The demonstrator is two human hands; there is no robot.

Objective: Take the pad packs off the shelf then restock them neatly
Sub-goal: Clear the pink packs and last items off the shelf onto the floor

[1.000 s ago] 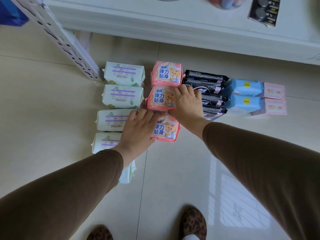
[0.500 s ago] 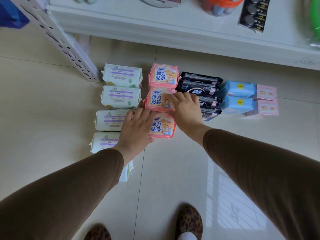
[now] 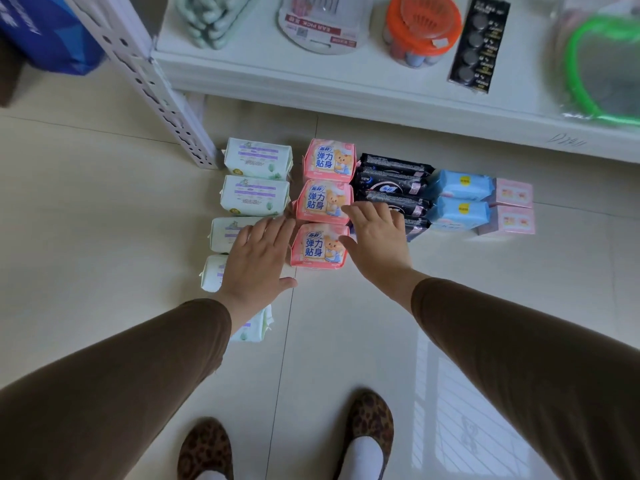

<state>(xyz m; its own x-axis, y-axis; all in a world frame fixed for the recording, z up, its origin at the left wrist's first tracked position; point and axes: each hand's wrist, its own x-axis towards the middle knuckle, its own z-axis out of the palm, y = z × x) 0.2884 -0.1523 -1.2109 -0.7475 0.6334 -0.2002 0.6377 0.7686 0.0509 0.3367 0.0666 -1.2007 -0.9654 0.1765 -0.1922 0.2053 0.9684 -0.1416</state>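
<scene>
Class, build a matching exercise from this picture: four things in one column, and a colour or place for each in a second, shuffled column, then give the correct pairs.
Things
1. nearest bear pack
2. dark packs
3. round tub
4. left hand

Descriptions
A. on the white shelf, orange lid
B. pink, on the floor between both hands
C. over the white-green packs
D. black, between the pink column and the blue packs

Pairs: 1-B, 2-D, 3-A, 4-C
</scene>
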